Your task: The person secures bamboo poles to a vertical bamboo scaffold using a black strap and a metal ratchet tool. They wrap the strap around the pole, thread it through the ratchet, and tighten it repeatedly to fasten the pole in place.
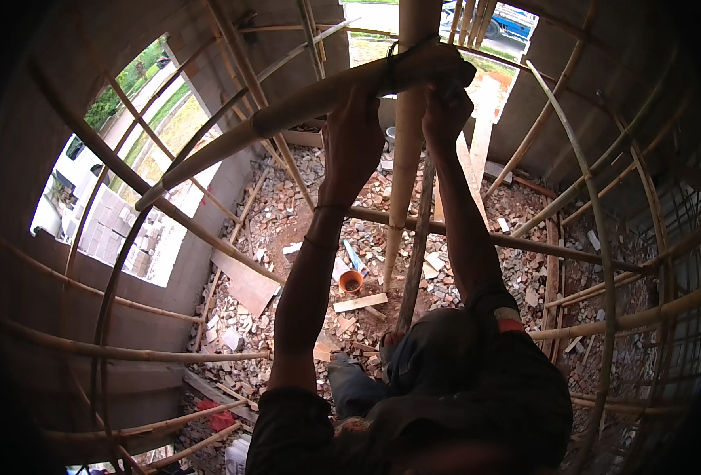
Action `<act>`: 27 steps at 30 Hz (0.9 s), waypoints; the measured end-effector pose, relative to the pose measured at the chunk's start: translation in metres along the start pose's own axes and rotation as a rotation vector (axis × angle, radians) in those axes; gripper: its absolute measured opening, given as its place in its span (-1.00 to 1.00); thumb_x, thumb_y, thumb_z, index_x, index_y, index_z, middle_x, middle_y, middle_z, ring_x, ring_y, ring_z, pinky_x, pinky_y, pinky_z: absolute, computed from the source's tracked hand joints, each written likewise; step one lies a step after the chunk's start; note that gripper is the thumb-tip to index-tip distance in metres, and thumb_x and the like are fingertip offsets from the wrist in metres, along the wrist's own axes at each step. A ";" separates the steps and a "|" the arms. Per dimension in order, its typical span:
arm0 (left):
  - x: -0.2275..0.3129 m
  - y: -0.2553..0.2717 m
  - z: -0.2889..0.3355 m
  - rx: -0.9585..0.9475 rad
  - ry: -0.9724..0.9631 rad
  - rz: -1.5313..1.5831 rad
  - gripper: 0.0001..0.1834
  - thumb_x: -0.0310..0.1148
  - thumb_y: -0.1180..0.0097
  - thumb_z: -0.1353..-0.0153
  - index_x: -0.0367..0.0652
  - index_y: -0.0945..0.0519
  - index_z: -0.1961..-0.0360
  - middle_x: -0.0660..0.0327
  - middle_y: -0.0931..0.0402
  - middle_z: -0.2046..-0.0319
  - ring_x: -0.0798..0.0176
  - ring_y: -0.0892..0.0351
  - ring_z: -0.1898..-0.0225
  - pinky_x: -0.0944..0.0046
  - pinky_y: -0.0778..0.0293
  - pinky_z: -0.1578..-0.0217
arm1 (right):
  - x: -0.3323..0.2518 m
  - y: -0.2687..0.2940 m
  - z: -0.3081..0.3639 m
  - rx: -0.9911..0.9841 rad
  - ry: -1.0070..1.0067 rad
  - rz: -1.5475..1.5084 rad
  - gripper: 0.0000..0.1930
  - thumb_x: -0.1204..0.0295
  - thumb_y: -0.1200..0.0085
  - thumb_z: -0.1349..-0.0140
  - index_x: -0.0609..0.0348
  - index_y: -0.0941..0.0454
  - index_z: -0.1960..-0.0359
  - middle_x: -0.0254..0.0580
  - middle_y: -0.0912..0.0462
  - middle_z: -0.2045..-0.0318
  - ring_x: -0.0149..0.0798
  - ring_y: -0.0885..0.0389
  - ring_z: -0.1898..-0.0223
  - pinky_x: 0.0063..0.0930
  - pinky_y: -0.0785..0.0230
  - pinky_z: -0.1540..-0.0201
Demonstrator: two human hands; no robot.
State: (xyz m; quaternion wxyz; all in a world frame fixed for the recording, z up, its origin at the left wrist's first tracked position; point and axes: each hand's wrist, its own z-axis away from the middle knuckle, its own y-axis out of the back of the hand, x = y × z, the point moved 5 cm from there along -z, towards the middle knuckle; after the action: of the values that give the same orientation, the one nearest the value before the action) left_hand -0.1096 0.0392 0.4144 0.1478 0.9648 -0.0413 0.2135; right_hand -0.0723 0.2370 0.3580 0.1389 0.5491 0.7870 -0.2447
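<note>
Head view, only one: thick bamboo pole (pixel 311 99) is up overhead, running from the left side to the upright pole (pixel 406 174), crossing in front of it near its right end. Dark tie (pixel 391 67) shows around the pole at that crossing.

Hands: left hand (pixel 353 134) is up against the pole's underside, fingers partly hidden behind it, so can't confirm a full grip. Right hand (pixel 447 111) is at the pole's end beside the upright, fingers curled; can't tell if it's pinching tie or bamboo.

Status, my read: pole positioned, tie at least partly on, joint probably mid-fastening. Left: tightening and securing it, likely. Can't see a knot. Far end crosses a slanted pole (pixel 204 233); no clear lashing visible there, too dark to rule out. Surrounding bamboo framework already stands above the rubble floor (pixel 287 194).
</note>
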 end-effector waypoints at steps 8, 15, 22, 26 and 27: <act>-0.019 -0.023 0.028 -0.039 0.433 0.239 -0.83 -0.39 0.12 -0.37 -0.24 -0.49 0.21 -0.03 -0.48 0.52 -0.02 -0.50 0.52 0.05 -0.38 0.45 | -0.009 0.000 0.000 0.016 -0.057 0.039 -0.70 0.46 -0.19 -0.14 0.20 -0.30 0.62 -0.40 -0.29 0.69 -0.50 -0.21 0.54 -0.46 -0.12 0.49; -0.016 -0.046 0.059 0.003 0.615 0.374 -0.84 -0.41 0.20 -0.37 -0.22 -0.40 0.33 0.12 -0.40 0.56 0.14 -0.45 0.54 0.14 -0.37 0.45 | -0.028 -0.003 0.001 0.040 -0.095 -0.111 -0.74 0.47 -0.22 -0.13 0.21 -0.36 0.59 -0.41 -0.31 0.68 -0.53 -0.23 0.54 -0.47 -0.11 0.51; -0.030 -0.080 0.064 -0.010 0.713 1.215 -0.70 -0.18 0.17 -0.47 -0.19 -0.43 0.27 0.26 -0.40 0.43 0.40 -0.45 0.45 0.37 -0.42 0.40 | -0.040 -0.002 -0.001 -0.064 -0.218 -0.209 -0.83 0.48 -0.25 -0.09 0.21 -0.54 0.31 -0.29 -0.56 0.53 -0.46 -0.49 0.44 -0.52 -0.35 0.37; -0.051 -0.088 0.064 -0.131 0.698 1.179 -0.70 -0.20 0.09 -0.44 -0.25 -0.47 0.08 0.23 -0.53 0.21 0.34 -0.54 0.10 0.30 -0.47 0.13 | -0.032 -0.002 -0.002 -0.188 -0.325 0.005 -0.72 0.40 -0.26 -0.08 0.23 -0.59 0.17 -0.17 -0.64 0.48 -0.40 -0.60 0.43 -0.47 -0.44 0.35; -0.057 -0.090 0.060 -0.159 0.648 1.158 -0.72 -0.23 0.03 -0.41 -0.23 -0.48 0.06 0.24 -0.53 0.20 0.35 -0.54 0.10 0.31 -0.46 0.12 | -0.033 -0.002 -0.003 -0.168 -0.291 -0.025 -0.71 0.38 -0.23 -0.10 0.25 -0.57 0.16 -0.13 -0.64 0.47 -0.39 -0.59 0.46 -0.46 -0.43 0.41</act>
State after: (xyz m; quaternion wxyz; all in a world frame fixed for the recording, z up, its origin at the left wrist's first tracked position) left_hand -0.1243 0.1076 0.3147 0.0851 0.6602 -0.5217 0.5335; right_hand -0.0623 0.2119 0.3771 0.2936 0.4845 0.7831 -0.2566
